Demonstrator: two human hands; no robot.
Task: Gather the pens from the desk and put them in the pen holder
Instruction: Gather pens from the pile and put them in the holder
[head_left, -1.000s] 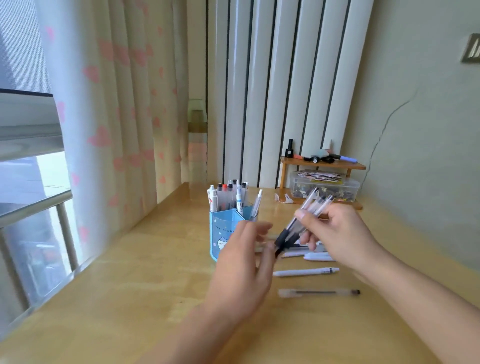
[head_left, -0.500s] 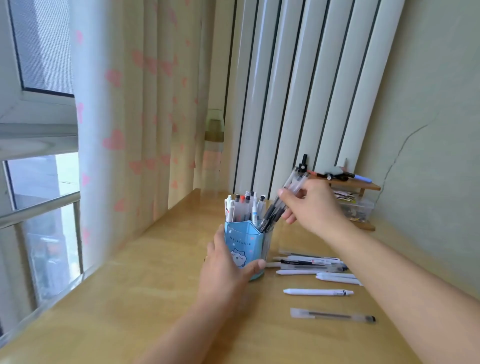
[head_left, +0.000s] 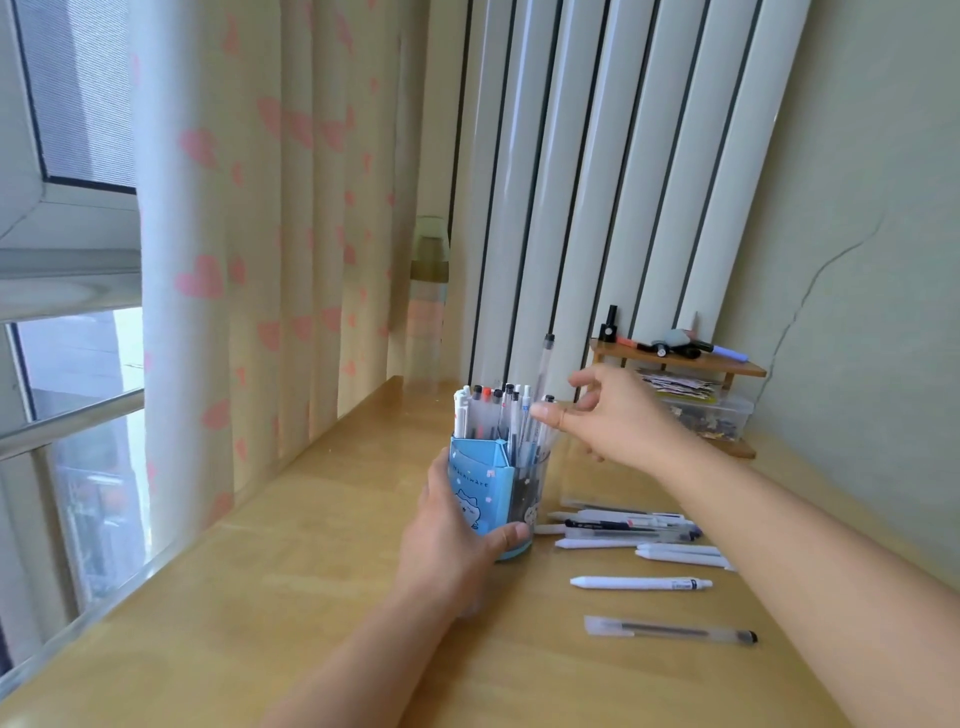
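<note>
Two bare hands work at a wooden surface (head_left: 322, 530) by a curtained window. A blue pen holder (head_left: 480, 493), already crowded with upright pens (head_left: 498, 410), stands near the middle. The left hand (head_left: 452, 540) wraps its lower wall, grip clamped on the holder to steady it, forearm lying along the surface. The right hand (head_left: 618, 415) hovers just beside the pen tops, arm stretched forward, fingers spread apart and holding nothing; one clear pen (head_left: 543, 364) stands taller than the rest beside them. This looks like the release step of a deposit. Several loose pens (head_left: 623, 530) lie in a cluster to the right of the holder, with a white pen (head_left: 641, 583) and a clear capped pen (head_left: 670, 630) nearer the viewer. Next, the right hand likely needs to swing back and close on those.
</note>
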